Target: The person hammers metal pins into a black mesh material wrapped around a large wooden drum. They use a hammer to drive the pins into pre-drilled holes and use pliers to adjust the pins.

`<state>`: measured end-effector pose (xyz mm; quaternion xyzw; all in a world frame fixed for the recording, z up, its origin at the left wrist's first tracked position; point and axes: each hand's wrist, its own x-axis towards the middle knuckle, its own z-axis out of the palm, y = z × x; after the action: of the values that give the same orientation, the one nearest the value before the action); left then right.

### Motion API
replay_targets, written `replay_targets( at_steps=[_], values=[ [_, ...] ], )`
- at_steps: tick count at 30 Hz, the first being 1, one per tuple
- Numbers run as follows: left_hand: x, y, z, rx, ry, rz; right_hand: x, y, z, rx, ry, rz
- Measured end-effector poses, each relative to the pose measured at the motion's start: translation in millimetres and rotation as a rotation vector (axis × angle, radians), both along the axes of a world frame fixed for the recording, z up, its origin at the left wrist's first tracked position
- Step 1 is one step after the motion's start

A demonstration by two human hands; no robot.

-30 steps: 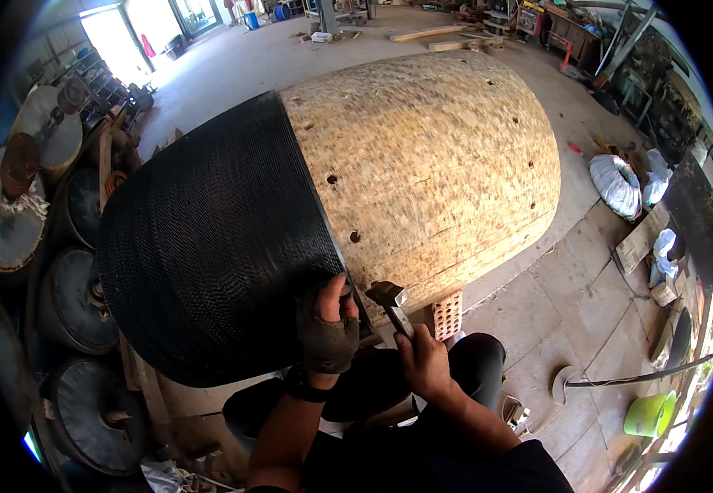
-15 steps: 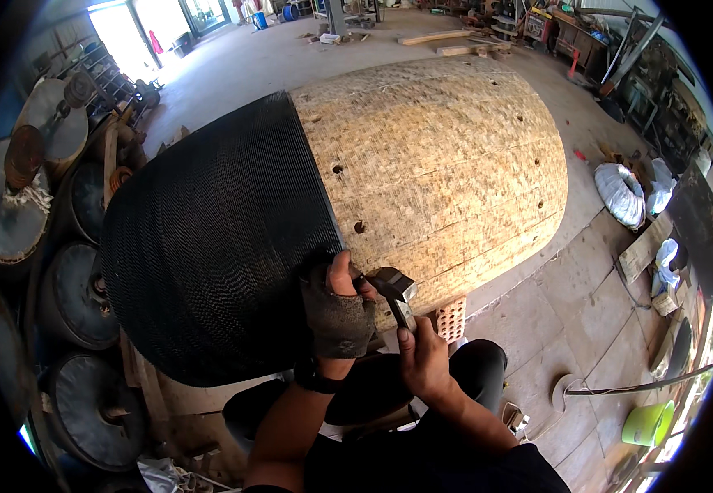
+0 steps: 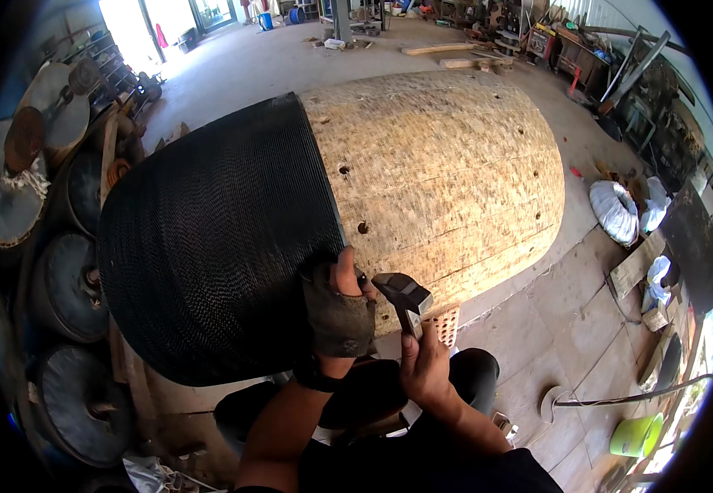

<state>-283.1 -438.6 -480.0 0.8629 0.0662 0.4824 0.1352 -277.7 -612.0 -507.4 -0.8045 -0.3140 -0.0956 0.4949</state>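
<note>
A large barrel-shaped wooden body (image 3: 447,172) lies on its side before me, its left half wrapped in ribbed black material (image 3: 209,214), its bare half dotted with holes. My left hand (image 3: 338,308), in a fingerless glove, is closed at the lower part of the black edge, thumb and fingers on something small that I cannot make out. My right hand (image 3: 426,374) grips a hammer (image 3: 406,292), its head just right of my left fingers, over the bare wood. A perforated brick (image 3: 443,324) shows beneath the barrel.
Several dark drum-like discs (image 3: 77,411) crowd the left side. At right are a white-wrapped ring bundle (image 3: 615,214), boards (image 3: 636,263), a green bucket (image 3: 636,435) and a bent bar (image 3: 636,394). Long timbers (image 3: 439,49) and cluttered shelves stand at the back by a bright doorway (image 3: 126,29).
The hammer head has moved slightly right and its angle has shifted. My left hand has slid a little up and right along the black edge since the earliest frame.
</note>
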Motion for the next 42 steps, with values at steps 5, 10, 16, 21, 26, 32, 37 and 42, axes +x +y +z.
replay_targets(
  at_steps=[5, 10, 16, 21, 26, 32, 37, 42],
  values=[
    [-18, -12, 5, -0.119, 0.075, -0.008, 8, -2, -6, -0.053, 0.133, 0.023],
    [-78, -45, -51, -0.106, 0.168, -0.107, 5, -5, -24, 0.275, 0.026, 0.037],
    [-128, -83, -138, -0.001, 0.341, -0.302, -3, 0, -7, 0.103, 0.187, 0.116],
    [-120, -84, -140, -0.075, 0.896, -0.530, 10, 2, -39, 0.023, 0.028, 0.025],
    [-117, -86, -163, -0.114, 0.522, -0.511, 3, 4, -15, 0.042, 0.220, 0.088],
    [-109, -92, -175, -0.286, 0.727, -0.579, 9, 5, -35, 0.095, -0.131, 0.039],
    [-108, -80, -146, -0.092, 0.611, -0.587, -1, 0, -26, 0.141, 0.146, 0.121],
    [-110, -86, -156, 0.007, 0.576, -0.492, 12, -2, -42, 0.354, -0.110, 0.079]
  ],
)
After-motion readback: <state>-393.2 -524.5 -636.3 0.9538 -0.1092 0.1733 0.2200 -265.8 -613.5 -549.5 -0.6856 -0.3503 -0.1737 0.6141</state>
